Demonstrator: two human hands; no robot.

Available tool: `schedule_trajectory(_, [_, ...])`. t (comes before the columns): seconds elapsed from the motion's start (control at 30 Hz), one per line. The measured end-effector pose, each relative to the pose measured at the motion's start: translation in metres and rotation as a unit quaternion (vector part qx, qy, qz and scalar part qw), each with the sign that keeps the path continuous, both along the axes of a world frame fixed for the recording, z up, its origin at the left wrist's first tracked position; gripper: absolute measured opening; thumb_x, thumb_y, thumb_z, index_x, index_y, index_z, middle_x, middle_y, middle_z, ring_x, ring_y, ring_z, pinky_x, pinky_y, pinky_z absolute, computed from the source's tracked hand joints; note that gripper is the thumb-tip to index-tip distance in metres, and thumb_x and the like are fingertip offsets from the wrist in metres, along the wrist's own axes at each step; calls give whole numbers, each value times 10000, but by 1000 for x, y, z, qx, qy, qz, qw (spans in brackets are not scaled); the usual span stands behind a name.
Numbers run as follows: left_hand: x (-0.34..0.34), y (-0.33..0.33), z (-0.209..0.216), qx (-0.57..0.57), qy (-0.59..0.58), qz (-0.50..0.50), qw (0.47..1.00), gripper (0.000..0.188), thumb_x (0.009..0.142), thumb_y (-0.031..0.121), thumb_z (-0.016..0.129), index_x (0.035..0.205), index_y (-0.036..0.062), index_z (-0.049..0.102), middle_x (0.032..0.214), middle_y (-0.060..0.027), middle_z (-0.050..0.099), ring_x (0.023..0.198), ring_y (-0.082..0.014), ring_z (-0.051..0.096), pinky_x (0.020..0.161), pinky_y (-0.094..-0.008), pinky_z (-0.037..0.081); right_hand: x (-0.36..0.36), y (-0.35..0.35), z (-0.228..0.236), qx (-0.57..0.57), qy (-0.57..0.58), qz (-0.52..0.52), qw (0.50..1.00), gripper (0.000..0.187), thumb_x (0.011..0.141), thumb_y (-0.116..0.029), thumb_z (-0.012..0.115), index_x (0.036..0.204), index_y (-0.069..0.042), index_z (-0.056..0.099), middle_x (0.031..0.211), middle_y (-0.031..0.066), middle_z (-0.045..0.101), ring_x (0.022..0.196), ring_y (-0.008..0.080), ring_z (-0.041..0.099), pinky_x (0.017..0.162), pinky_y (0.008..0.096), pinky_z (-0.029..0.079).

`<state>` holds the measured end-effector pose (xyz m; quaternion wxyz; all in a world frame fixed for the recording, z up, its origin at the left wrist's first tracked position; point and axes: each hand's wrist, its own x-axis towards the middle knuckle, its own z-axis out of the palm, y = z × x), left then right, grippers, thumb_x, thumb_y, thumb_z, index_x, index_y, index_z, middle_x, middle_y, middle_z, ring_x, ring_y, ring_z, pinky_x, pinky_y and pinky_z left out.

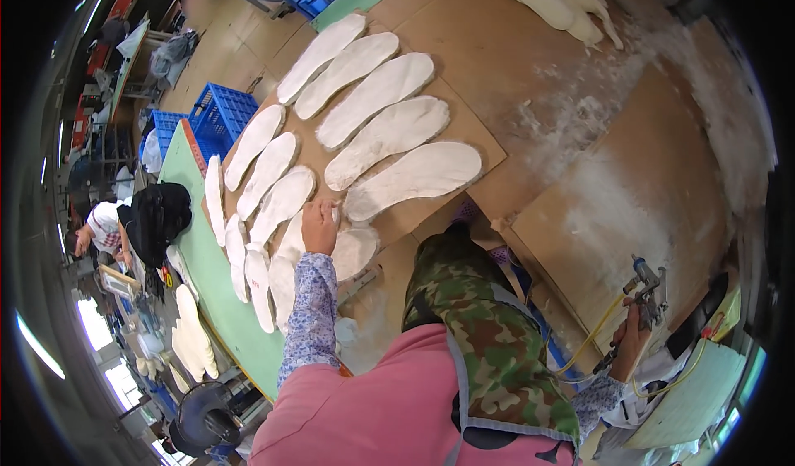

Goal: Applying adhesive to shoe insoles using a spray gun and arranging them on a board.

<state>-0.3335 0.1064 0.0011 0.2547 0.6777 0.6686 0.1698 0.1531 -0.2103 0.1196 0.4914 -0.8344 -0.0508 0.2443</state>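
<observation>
Several white, fuzzy-edged shoe insoles (414, 180) lie in slanting rows on a brown cardboard sheet (482, 145). My left hand (320, 228) is over the near rows, its fingers curled together among the insoles. A bit of white shows at its fingertips, but what they grip, if anything, is hidden. One insole (356, 251) lies beside my left wrist, partly covered by it. Far off to the right, my right hand (633, 331) is wrapped round a metal spray gun (648, 288). A yellow hose (598, 327) runs near the gun.
White residue coats the cardboard-covered table (613, 209) at right. Pale, glove-like pieces (546, 2) lie at its far end. A green tabletop (184, 186) edges the left, with a blue crate (222, 117) beyond. Another person (106, 226) is at the far left.
</observation>
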Motion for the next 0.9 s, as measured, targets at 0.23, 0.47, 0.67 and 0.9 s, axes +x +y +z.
schedule_trajectory(0.23, [70,70,48,186,-15,3,982,98,854,64,558,939,20,535,913,-142,530,750,-289,562,680,-380,461,11,2,2,-16,-32,-4,999,241,933,-235,576,1032,-22,631,575,-25,500,383,24,304,349,210,221])
schedule_trajectory(0.47, [288,237,31,64,-163,-290,941,202,899,99,507,1050,40,628,1026,-144,618,940,-275,603,795,-352,489,4,-1,15,-75,8,-23,997,215,899,-180,606,1037,-15,600,625,-24,493,386,41,345,360,230,258])
schedule_trajectory(0.67, [471,333,-17,307,-24,-359,881,261,830,104,570,1081,51,619,1040,-169,591,1008,-334,569,842,-400,477,-10,16,14,-111,-25,-117,987,206,885,-192,592,929,4,637,520,3,493,356,71,389,340,237,288])
schedule_trajectory(0.9, [607,262,-52,332,96,-426,836,327,814,169,553,1128,89,505,1199,-111,476,1116,-270,466,799,-451,453,-16,13,0,-118,-30,-153,981,143,876,-81,588,986,9,608,681,27,583,378,52,395,349,221,306])
